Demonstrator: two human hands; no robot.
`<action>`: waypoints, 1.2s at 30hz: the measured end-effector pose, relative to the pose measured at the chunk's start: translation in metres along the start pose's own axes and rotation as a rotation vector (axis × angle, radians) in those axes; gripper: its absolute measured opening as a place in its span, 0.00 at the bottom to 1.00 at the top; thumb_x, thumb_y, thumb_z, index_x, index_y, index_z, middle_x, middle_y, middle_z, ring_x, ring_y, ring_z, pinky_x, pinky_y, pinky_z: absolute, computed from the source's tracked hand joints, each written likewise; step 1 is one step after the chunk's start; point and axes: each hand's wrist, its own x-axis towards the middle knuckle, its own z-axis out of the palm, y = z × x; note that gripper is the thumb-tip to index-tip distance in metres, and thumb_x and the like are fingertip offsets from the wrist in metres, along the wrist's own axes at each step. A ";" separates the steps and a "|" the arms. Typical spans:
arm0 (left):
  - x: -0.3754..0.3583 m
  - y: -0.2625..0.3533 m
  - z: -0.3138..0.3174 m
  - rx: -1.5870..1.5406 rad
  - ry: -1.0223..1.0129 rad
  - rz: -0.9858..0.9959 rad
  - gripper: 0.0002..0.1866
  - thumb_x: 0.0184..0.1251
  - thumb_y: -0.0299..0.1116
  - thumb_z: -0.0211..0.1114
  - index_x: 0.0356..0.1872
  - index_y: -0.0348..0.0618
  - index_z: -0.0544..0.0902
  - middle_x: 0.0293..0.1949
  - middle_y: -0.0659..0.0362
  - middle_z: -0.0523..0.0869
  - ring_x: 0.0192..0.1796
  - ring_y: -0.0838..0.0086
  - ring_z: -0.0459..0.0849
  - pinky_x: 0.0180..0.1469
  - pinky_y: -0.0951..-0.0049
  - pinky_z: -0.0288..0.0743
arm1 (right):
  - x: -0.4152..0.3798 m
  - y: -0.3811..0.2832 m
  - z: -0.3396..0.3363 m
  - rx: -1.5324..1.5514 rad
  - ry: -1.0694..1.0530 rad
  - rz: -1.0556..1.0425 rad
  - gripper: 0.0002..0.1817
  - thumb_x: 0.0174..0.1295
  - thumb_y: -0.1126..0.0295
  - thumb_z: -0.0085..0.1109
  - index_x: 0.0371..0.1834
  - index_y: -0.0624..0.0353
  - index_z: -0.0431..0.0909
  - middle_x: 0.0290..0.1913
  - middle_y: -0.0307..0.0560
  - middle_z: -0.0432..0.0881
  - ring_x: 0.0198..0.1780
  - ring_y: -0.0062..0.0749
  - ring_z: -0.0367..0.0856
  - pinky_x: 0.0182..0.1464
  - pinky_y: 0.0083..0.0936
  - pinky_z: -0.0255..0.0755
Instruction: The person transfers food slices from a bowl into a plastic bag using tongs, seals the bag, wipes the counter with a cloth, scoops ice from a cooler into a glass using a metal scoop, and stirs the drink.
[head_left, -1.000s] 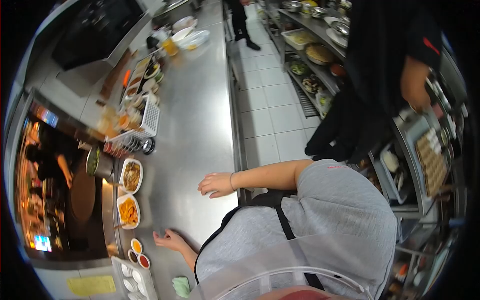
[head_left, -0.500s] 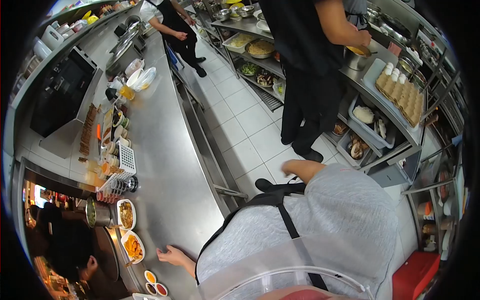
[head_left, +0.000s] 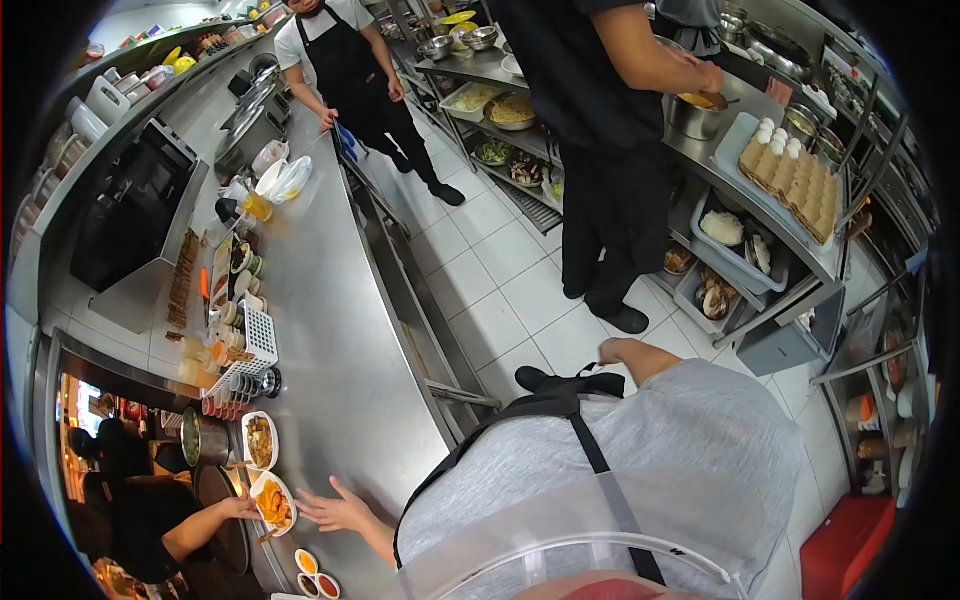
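My left hand is open above the steel counter, palm down with fingers spread. Its fingertips reach right up to the rim of a white dish of orange food pieces. From the pass window, another person's hand is at the dish's far side. A second white dish of browned food sits just behind it. Small round cups of yellow, red and dark sauce stand nearer the counter edge. My right hand hangs by my hip beside a black apron strap; its fingers are mostly hidden.
Along the counter stand a white perforated basket, sauce bottles and a metal pot. One person in a black apron stands at the far end. Another works over a pot beside an egg tray. A red box is behind me.
My left hand has spread its fingers and moved close to the dish. The other person's hand has come to the dish's far side. The far person has stepped nearer the counter.
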 end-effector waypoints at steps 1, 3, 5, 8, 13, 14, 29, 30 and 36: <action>0.004 0.008 -0.009 -0.005 0.003 -0.003 0.37 0.59 0.58 0.52 0.67 0.53 0.54 0.69 0.56 0.50 0.70 0.56 0.45 0.61 0.36 0.42 | 0.002 -0.019 -0.014 0.027 0.037 -0.045 0.19 0.50 0.55 0.54 0.35 0.59 0.82 0.40 0.57 0.80 0.43 0.47 0.79 0.47 0.38 0.71; 0.008 0.023 -0.032 0.318 -0.328 -0.105 0.40 0.59 0.66 0.43 0.69 0.60 0.47 0.71 0.60 0.41 0.72 0.58 0.36 0.59 0.30 0.33 | 0.017 -0.046 -0.033 0.000 0.044 -0.109 0.14 0.48 0.64 0.52 0.35 0.57 0.81 0.39 0.53 0.81 0.42 0.45 0.79 0.43 0.37 0.72; -0.006 0.017 -0.027 0.333 -0.503 -0.151 0.40 0.59 0.67 0.41 0.69 0.61 0.46 0.71 0.62 0.39 0.72 0.58 0.34 0.60 0.30 0.31 | 0.034 -0.063 -0.045 0.033 0.085 -0.117 0.15 0.47 0.67 0.53 0.39 0.54 0.80 0.40 0.51 0.81 0.42 0.44 0.79 0.43 0.36 0.72; -0.007 0.015 -0.023 0.306 -0.693 -0.218 0.40 0.59 0.68 0.39 0.69 0.63 0.43 0.71 0.64 0.36 0.72 0.59 0.31 0.60 0.31 0.26 | 0.044 -0.076 -0.061 0.065 0.109 -0.179 0.17 0.46 0.68 0.54 0.42 0.52 0.79 0.41 0.49 0.81 0.43 0.43 0.79 0.43 0.35 0.71; -0.010 0.000 -0.002 0.268 -0.709 -0.259 0.41 0.58 0.69 0.39 0.69 0.64 0.41 0.71 0.66 0.33 0.72 0.61 0.29 0.60 0.33 0.24 | 0.052 -0.059 -0.046 -0.036 0.078 -0.144 0.14 0.48 0.63 0.56 0.37 0.53 0.81 0.38 0.49 0.82 0.40 0.43 0.80 0.42 0.36 0.72; -0.011 -0.005 -0.002 0.272 -0.712 -0.280 0.41 0.58 0.69 0.39 0.69 0.64 0.41 0.71 0.66 0.33 0.72 0.61 0.29 0.60 0.33 0.24 | 0.045 -0.053 -0.043 -0.062 0.065 -0.121 0.13 0.49 0.61 0.56 0.35 0.54 0.82 0.37 0.50 0.82 0.39 0.43 0.80 0.41 0.36 0.73; -0.011 0.101 -0.028 -0.054 -0.904 0.225 0.48 0.52 0.70 0.46 0.69 0.55 0.44 0.71 0.59 0.34 0.71 0.57 0.28 0.59 0.32 0.20 | -0.006 -0.014 -0.030 0.066 -0.083 0.003 0.22 0.50 0.51 0.55 0.41 0.55 0.81 0.48 0.51 0.79 0.49 0.44 0.77 0.52 0.33 0.69; -0.017 0.110 -0.029 -0.113 -0.910 0.326 0.48 0.52 0.70 0.47 0.69 0.54 0.44 0.71 0.59 0.34 0.71 0.56 0.28 0.59 0.31 0.19 | -0.004 -0.021 -0.033 0.111 -0.044 -0.002 0.19 0.50 0.55 0.55 0.40 0.56 0.80 0.45 0.51 0.80 0.46 0.45 0.78 0.51 0.33 0.70; -0.028 0.149 -0.057 -0.333 -0.894 0.445 0.48 0.52 0.70 0.47 0.69 0.54 0.44 0.71 0.58 0.34 0.71 0.56 0.28 0.58 0.32 0.17 | 0.013 -0.058 -0.057 -0.005 0.036 -0.198 0.17 0.52 0.61 0.53 0.43 0.56 0.77 0.41 0.52 0.80 0.45 0.44 0.78 0.48 0.33 0.71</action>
